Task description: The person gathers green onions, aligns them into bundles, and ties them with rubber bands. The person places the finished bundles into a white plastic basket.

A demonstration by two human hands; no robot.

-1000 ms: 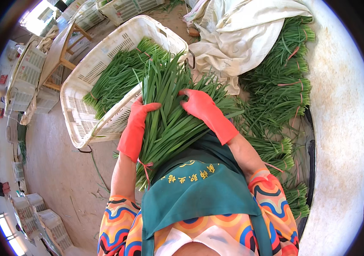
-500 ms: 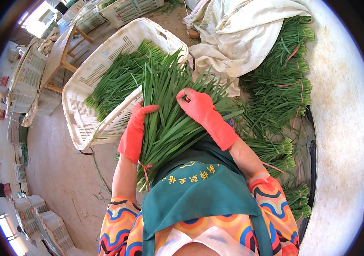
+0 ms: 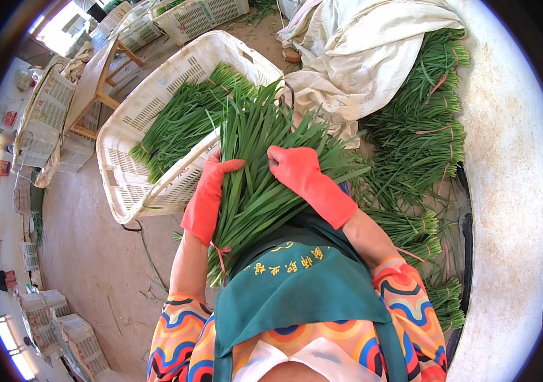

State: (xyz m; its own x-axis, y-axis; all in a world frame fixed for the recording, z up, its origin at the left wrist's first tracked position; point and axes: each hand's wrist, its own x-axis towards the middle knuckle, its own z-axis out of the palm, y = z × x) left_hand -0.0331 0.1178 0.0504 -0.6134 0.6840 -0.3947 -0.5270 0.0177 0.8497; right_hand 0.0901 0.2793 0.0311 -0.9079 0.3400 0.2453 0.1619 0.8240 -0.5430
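Note:
A large bunch of garlic chives [image 3: 252, 200] leans across my lap, its leaf tips fanned away from me and its cut ends near my apron. A pink tie [image 3: 222, 251] circles it close to those ends. My left hand [image 3: 208, 191], in a red rubber glove, grips the bunch along its left side, thumb over the leaves. Gloved in the same red, my right hand [image 3: 298, 170] is closed in a pinch above the leaves on the right; what its fingertips hold is hidden.
Just ahead on the left, a white plastic crate [image 3: 111, 184] holds tied chive bundles [image 3: 185, 121]. More bundles [image 3: 421, 143] lie stacked along the right, partly under a pale cloth [image 3: 360, 54]. A wooden bench [image 3: 90, 86] and other crates [image 3: 45, 111] stand farther left.
My right hand's fingers have curled in more tightly above the leaves. The left hand keeps its grip on the bunch. The whole view has shifted slightly.

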